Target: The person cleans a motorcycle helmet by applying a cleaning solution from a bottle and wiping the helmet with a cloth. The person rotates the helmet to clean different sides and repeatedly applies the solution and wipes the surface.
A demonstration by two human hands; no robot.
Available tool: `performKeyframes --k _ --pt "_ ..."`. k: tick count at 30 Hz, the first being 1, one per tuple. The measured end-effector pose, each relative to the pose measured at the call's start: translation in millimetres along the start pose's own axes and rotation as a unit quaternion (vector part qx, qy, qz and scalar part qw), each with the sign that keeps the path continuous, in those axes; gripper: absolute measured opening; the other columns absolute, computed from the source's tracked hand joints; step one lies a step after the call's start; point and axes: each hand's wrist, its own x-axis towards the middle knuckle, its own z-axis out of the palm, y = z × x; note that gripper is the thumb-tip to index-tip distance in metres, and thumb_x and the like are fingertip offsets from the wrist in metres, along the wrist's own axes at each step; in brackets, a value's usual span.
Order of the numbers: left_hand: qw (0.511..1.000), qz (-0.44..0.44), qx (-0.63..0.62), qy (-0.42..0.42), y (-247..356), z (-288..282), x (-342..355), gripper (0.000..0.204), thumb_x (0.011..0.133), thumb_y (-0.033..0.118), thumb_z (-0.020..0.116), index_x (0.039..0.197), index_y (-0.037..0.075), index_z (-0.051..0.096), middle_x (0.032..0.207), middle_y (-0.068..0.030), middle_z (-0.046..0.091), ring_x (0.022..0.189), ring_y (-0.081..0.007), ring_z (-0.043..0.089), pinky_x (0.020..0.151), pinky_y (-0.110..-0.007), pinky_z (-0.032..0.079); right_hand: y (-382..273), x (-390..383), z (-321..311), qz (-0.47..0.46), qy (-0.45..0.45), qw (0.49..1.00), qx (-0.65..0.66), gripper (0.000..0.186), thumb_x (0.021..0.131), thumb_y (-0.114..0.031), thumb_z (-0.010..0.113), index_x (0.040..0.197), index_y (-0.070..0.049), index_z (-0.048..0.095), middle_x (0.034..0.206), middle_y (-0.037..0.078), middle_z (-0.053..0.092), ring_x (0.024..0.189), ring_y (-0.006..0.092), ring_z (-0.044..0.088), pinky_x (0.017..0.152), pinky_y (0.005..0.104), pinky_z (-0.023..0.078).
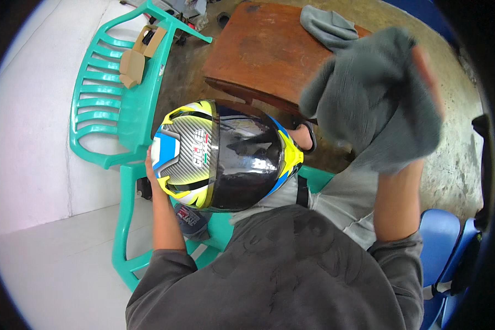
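A full-face motorcycle helmet (184, 140), patterned in grey, yellow, blue and white with a dark glossy visor, rests across my lap with its visor to the right. My left hand (150, 165) grips the helmet's left end; most of its fingers are hidden behind the shell. Up at the right, my right hand (427, 77) holds a grey cloth (363, 102), raised clear of the helmet. The cloth hangs in loose folds over the palm and wrist, and the fingers at its right edge are blurred.
Ahead stands a brown wooden table (264, 49) with another grey cloth (329, 26) at its far edge. A green plastic chair (135, 118) at the left bears an opened cardboard box (132, 67). Dark printed fabric (191, 221) lies by my left forearm. Blue seats (439, 239) are at the right.
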Motion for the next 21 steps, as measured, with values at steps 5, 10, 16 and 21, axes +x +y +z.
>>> performKeyframes --k 5,10,16,21 --pt "0.998 0.036 0.041 0.037 -11 -21 -4 0.057 0.11 0.045 0.048 0.138 -0.003 0.06 0.131 -0.0191 0.068 0.118 -0.0279 0.068 0.102 -0.041 0.055 0 -49 -14 -0.095 0.18 0.978 0.05 0.048 0.11 -0.036 0.054 0.133 0.004 0.066 0.118 0.026 0.073 0.108 0.0338 0.075 0.095 0.0464 0.065" --pt "0.999 0.012 -0.048 0.0 -36 -61 7 0.06 0.11 0.045 0.046 0.148 -0.002 0.052 0.139 -0.0221 0.064 0.124 -0.033 0.066 0.109 -0.047 0.054 5 -83 -82 0.019 0.3 0.953 -0.033 0.046 0.107 -0.04 0.057 0.128 -0.001 0.069 0.122 0.018 0.073 0.113 0.0314 0.07 0.104 0.0488 0.055" --pt "0.999 -0.008 -0.017 0.05 -50 -73 0 0.06 0.11 0.043 0.047 0.149 -0.002 0.052 0.14 -0.0221 0.064 0.125 -0.0328 0.066 0.109 -0.046 0.053 116 -120 -157 0.069 0.397 0.905 -0.134 0.024 0.106 -0.021 0.065 0.121 -0.003 0.069 0.115 0.008 0.074 0.108 0.0216 0.07 0.097 0.0373 0.055" --pt "0.999 -0.013 -0.003 0.049 -41 -60 1 0.059 0.111 0.042 0.047 0.15 -0.002 0.051 0.14 -0.0221 0.064 0.126 -0.0326 0.066 0.109 -0.046 0.053 137 -119 -148 0.124 0.308 0.869 -0.367 0.024 0.106 -0.021 0.066 0.093 -0.002 0.063 0.086 -0.002 0.063 0.078 0.01 0.053 0.068 0.0315 0.047"
